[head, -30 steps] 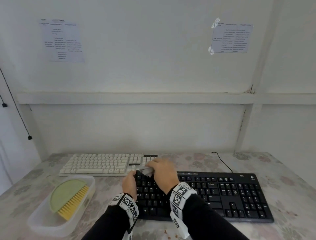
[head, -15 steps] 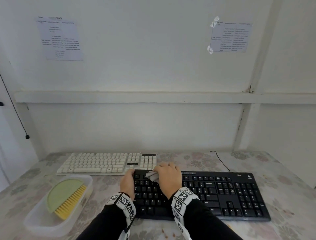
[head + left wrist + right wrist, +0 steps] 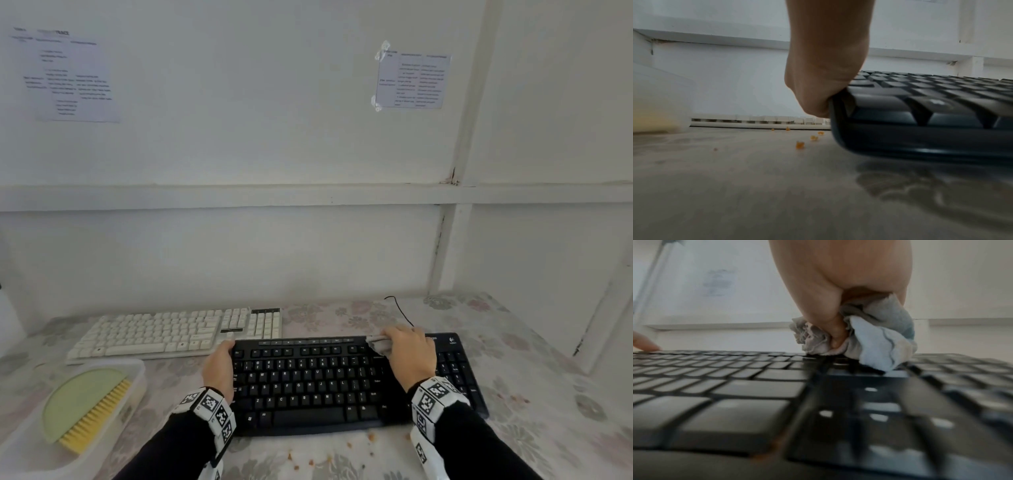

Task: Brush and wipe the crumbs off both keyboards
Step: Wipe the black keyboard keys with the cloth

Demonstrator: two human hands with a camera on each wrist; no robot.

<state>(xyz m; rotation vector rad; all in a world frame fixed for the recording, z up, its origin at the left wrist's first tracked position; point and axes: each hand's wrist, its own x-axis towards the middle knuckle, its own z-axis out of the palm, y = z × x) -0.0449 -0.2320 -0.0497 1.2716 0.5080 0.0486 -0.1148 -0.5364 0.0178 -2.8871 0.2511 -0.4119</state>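
right hand (image 3: 409,353) squeezes bunched cloth (image 3: 877,344) on black keyboard's (image 3: 308,380) back row | left hand (image 3: 219,370) holds its left end | white keyboard (image 3: 178,330) behind-left | crumbs (image 3: 342,448) on table

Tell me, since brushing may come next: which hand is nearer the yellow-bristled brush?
Left. The left hand holds the black keyboard's left edge, just right of the brush in its tub. The right hand wipes with the cloth farther right.
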